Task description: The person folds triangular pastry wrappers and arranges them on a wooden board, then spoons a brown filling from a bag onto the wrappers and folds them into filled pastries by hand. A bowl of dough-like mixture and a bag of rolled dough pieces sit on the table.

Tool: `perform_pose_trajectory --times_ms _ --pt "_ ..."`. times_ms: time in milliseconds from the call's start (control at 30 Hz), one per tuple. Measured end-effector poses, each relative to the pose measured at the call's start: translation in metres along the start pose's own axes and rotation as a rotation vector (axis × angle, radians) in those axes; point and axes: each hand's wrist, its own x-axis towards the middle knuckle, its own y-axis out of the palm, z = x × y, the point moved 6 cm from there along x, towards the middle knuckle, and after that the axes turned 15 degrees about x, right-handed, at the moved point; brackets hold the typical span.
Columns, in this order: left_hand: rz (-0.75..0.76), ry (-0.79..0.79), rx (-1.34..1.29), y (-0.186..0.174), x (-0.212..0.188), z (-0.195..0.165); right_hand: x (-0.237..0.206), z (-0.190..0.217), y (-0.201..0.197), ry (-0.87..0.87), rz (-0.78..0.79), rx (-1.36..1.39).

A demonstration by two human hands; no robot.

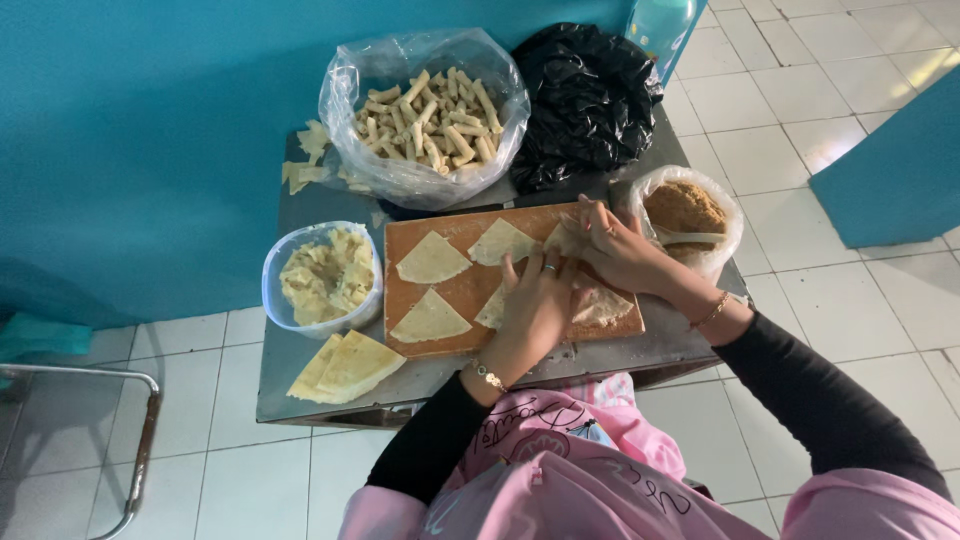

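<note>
A wooden board (470, 290) lies on a small grey table (300, 390). Several pale triangular dough sheets (432, 258) are spread on it. My left hand (535, 305) presses flat on a sheet near the board's middle, fingers apart. My right hand (610, 245) pinches the edge of another dough sheet (562, 238) at the board's far right corner. A bracelet sits on each wrist.
A clear bag of rolled pastry sticks (430, 125) and a black bag (590, 100) stand at the back. A tub of yellow mash (322, 275) sits left, a tub of brown crumbs (690, 215) right. Stacked dough triangles (345, 368) lie at the front left. A blue wall is behind.
</note>
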Motion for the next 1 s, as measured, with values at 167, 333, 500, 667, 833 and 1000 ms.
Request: perform_pose_trajectory --times_ms 167,333,500,667,833,1000 --pt "0.012 0.006 0.028 0.006 0.001 0.000 0.002 0.010 -0.008 0.170 -0.048 0.051" --pt "0.196 0.044 0.011 0.010 0.002 0.004 0.010 0.033 -0.018 0.049 0.229 -0.461" --pt "0.040 0.044 -0.126 -0.003 0.007 0.015 0.007 0.050 -0.027 -0.157 0.385 -0.659" --pt "-0.033 0.068 -0.005 -0.006 0.015 0.021 0.004 0.050 -0.026 -0.211 0.387 -0.691" --pt "0.004 0.034 -0.081 -0.004 0.018 0.022 0.009 0.046 -0.024 -0.182 0.331 -0.572" --pt "0.025 0.037 -0.093 0.001 0.018 0.022 0.004 0.023 -0.024 -0.100 0.332 -0.559"
